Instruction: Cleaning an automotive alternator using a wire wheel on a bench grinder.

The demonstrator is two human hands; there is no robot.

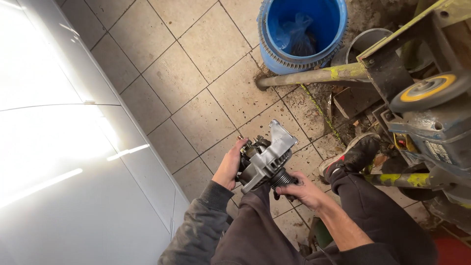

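The person holds a grey metal car part (267, 156), an alternator by its look, with both hands above the knees. The left hand (229, 166) closes its grip on the back end of the part, where dark pieces and wires show. The right hand (304, 190) closes its grip around the ribbed pulley at the lower front end. A flat metal bracket of the part points up and away from both grips.

Under the grips is a floor (196, 73) of beige square tiles with dark joints. The tiles are rather clean on the left of the grips and become dirty and stained further to the right. The person's dark shoe (351, 157) stands on the dirty tiles just to the right of the right hand.

Beyond the grips, well apart, a blue plastic barrel (301, 34) stands on the floor with a crumpled bag inside. To the right of it is a worn machine (427, 113) with yellow paint marks, and a long metal bar (314, 76) comes out from it above the floor. On the left of the grips a white shiny car body panel (64, 162) fills the view and reflects strong light.
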